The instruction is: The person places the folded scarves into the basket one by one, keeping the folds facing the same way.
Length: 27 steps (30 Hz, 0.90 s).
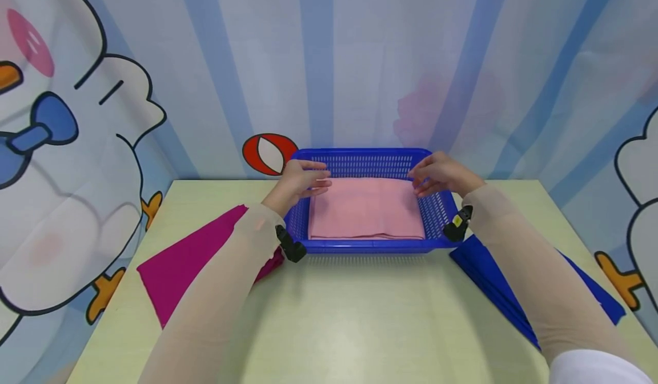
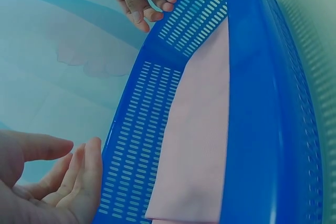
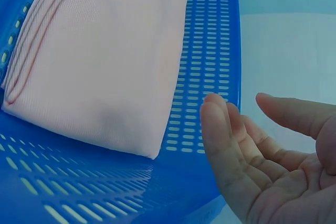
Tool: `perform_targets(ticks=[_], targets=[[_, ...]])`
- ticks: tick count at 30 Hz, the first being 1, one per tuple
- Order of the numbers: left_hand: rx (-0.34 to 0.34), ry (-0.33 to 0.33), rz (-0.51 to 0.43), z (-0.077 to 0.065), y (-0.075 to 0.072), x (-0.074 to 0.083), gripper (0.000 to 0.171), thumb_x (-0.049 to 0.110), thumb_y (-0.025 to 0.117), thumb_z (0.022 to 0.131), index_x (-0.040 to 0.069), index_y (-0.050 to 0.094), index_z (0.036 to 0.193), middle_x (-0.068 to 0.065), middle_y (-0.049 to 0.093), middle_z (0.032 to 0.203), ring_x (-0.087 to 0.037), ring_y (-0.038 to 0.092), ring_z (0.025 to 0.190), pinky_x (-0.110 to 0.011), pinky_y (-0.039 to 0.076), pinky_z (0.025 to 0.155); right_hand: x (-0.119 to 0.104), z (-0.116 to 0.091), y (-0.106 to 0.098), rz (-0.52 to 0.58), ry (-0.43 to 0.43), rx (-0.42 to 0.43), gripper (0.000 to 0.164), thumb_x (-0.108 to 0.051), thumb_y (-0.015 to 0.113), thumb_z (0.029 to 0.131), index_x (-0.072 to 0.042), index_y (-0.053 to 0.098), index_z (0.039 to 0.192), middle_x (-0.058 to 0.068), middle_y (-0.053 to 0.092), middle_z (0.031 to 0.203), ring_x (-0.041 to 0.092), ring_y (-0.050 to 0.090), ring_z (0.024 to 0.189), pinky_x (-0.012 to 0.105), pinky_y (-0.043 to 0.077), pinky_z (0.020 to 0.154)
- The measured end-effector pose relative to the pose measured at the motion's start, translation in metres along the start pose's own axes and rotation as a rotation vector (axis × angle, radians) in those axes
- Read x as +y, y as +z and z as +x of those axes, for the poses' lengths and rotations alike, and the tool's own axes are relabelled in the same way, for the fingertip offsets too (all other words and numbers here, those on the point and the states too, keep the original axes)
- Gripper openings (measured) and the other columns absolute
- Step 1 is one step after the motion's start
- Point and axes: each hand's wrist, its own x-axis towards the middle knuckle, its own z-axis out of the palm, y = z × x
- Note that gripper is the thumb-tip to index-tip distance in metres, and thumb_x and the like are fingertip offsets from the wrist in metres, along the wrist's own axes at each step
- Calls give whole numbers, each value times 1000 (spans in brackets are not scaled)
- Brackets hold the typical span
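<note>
A folded pink cloth [image 1: 366, 208] lies flat inside a blue plastic basket [image 1: 365, 246] with slotted walls. Over the basket's left side is my left hand [image 1: 304, 182], its fingers loosely bent and nothing between them. My right hand [image 1: 441, 174] hovers at the right rear rim, thumb apart from the fingers and holding nothing. In the right wrist view, the folded cloth [image 3: 105, 61] shows layered edges at one end, and the right hand [image 3: 268, 166] is apart from it. The left wrist view has both hands above the slotted wall.
A magenta cloth [image 1: 192, 261] lies left of the basket, partly under my left forearm. To the right, a folded blue cloth [image 1: 493, 284] is partly covered by my right forearm. Behind the pale table [image 1: 360, 321] hangs a striped cartoon backdrop [image 1: 360, 58].
</note>
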Motion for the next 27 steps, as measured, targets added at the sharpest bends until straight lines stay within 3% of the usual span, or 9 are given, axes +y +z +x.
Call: perform_targets(ticks=[6,15,23,27], targets=[[-15,5,-12,0,2,2,32,6,65,97,0,64,128,-20,66,124,-31,70,104,-41,55,90,1,-2,-3,-7,-8,3,41,-11,57,102,17,48,130,29,64,105,27,71,76,45,58,82],[-63,8,-16,-6,5,4,33,5,64,98,-1,63,130,-21,63,128,-34,67,109,-42,53,93,4,-8,-10,31,-44,-36,41,-9,55,102,19,46,131,13,66,89,25,71,76,44,58,82],[-102,17,-36,-9,8,7,35,5,64,97,-1,62,132,-20,64,127,-36,65,113,-38,56,88,10,-17,-22,25,-61,-26,39,-11,53,104,17,47,129,12,67,89,26,71,81,44,57,84],[-121,18,-41,-11,10,9,35,5,63,98,0,61,132,-21,63,130,-36,64,114,-40,54,91,13,-22,-29,2,-57,9,41,-14,53,104,16,46,131,20,66,99,27,70,84,44,57,86]])
